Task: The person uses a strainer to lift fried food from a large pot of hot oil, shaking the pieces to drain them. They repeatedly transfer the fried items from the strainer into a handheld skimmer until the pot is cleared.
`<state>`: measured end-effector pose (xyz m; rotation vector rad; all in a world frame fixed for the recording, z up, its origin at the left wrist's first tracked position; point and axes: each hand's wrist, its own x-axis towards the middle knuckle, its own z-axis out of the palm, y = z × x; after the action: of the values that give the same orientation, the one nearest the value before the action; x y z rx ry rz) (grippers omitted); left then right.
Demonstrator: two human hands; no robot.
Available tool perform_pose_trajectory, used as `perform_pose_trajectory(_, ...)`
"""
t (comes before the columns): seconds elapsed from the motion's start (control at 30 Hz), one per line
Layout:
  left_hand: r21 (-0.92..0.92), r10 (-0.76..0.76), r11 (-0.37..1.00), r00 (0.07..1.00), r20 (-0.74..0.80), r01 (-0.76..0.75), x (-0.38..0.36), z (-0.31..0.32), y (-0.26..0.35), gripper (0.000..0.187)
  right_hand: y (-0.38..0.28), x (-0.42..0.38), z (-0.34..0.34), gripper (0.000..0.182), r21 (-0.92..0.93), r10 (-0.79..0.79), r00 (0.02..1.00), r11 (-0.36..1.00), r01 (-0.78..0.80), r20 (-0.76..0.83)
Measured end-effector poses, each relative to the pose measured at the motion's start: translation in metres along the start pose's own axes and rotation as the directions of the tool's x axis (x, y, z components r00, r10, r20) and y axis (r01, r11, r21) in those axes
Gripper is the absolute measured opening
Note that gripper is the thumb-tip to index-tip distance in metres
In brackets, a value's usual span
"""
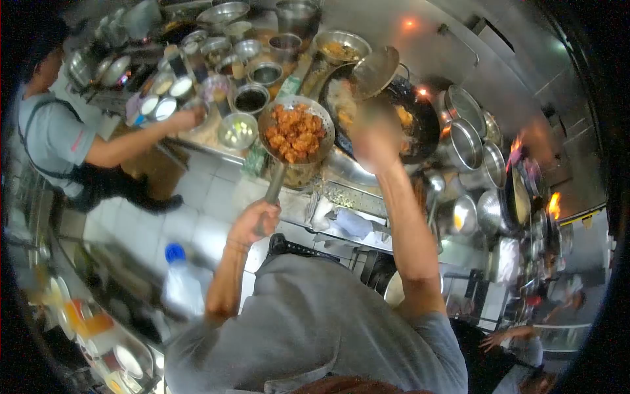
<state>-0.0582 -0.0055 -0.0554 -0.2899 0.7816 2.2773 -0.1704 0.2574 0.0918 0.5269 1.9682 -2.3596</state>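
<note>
My left hand [254, 223] is wrapped around the handle of a round perforated strainer [269, 113], held level in front of me. Browned fried pieces [295, 134], which look like chicken, fill the strainer. Over the large dark wok [425, 134] is my right hand [377, 141], blurred by motion and closed. A round skimmer [375, 73] extends from that hand, tilted above the wok's far side; its handle is mostly lost in the blur. Pale bubbling oil and golden pieces [403, 118] show inside the wok.
Left of the strainer, the counter carries a bowl of chopped greens [237, 131], dark sauce containers [251, 98] and several metal bowls. Metal pots [464, 144] stand right of the wok; a flame [554, 206] burns farther right. A co-worker [56, 138] reaches across the counter at left.
</note>
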Motion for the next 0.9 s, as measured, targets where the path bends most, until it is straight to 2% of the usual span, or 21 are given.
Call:
perform_pose_trajectory(0.17,-0.016,0.008,1.0,1.0,0.002,-0.008,0.004,-0.008,0.008,0.014,-0.012,-0.022,0.008,0.015,-0.052,0.057,0.998,0.997,-0.056,0.026)
perform_pose_trajectory(0.23,0.022,0.005,1.0,1.0,-0.002,-0.005,0.004,-0.004,0.015,0.013,-0.013,-0.036,0.0,0.011,-0.071,0.027,0.994,0.997,-0.02,0.105)
perform_pose_trajectory(0.27,0.023,-0.002,1.0,1.0,0.004,0.002,0.007,-0.006,0.017,0.013,-0.005,-0.038,-0.005,0.021,-0.111,0.015,0.996,0.994,-0.005,0.083)
perform_pose_trajectory(0.3,0.05,0.007,0.999,1.0,-0.004,-0.007,0.01,-0.009,0.019,0.012,-0.002,-0.047,-0.01,0.021,-0.109,0.013,0.997,0.994,-0.005,0.074)
perform_pose_trajectory(0.37,0.085,0.012,0.996,1.0,-0.006,-0.011,0.014,-0.01,0.026,0.012,0.005,-0.068,-0.02,0.038,-0.086,0.091,0.994,0.993,-0.086,0.06)
perform_pose_trajectory(0.47,0.082,-0.017,0.996,1.0,-0.004,0.017,0.015,-0.006,0.032,0.012,0.016,-0.095,-0.039,0.046,-0.129,0.125,0.989,0.985,-0.114,0.08)
perform_pose_trajectory(0.57,0.074,-0.02,0.997,1.0,-0.017,0.022,0.016,-0.004,0.033,0.012,0.031,-0.119,-0.059,0.038,-0.068,0.134,0.989,0.989,-0.13,0.055)
perform_pose_trajectory(0.7,0.075,-0.03,0.997,1.0,0.001,0.03,0.007,-0.013,0.024,0.015,0.041,-0.136,-0.086,0.038,0.031,0.137,0.99,0.99,-0.137,0.012)
perform_pose_trajectory(0.8,0.061,-0.064,0.996,0.998,-0.001,0.063,0.0,-0.012,0.017,0.016,0.056,-0.125,-0.092,0.041,-0.178,0.114,0.993,0.977,-0.116,-0.02)
perform_pose_trajectory(0.9,0.058,-0.081,0.995,0.997,-0.018,0.082,-0.006,-0.004,0.012,0.017,0.044,-0.123,-0.088,0.041,-0.216,0.132,0.99,0.969,-0.119,0.049)
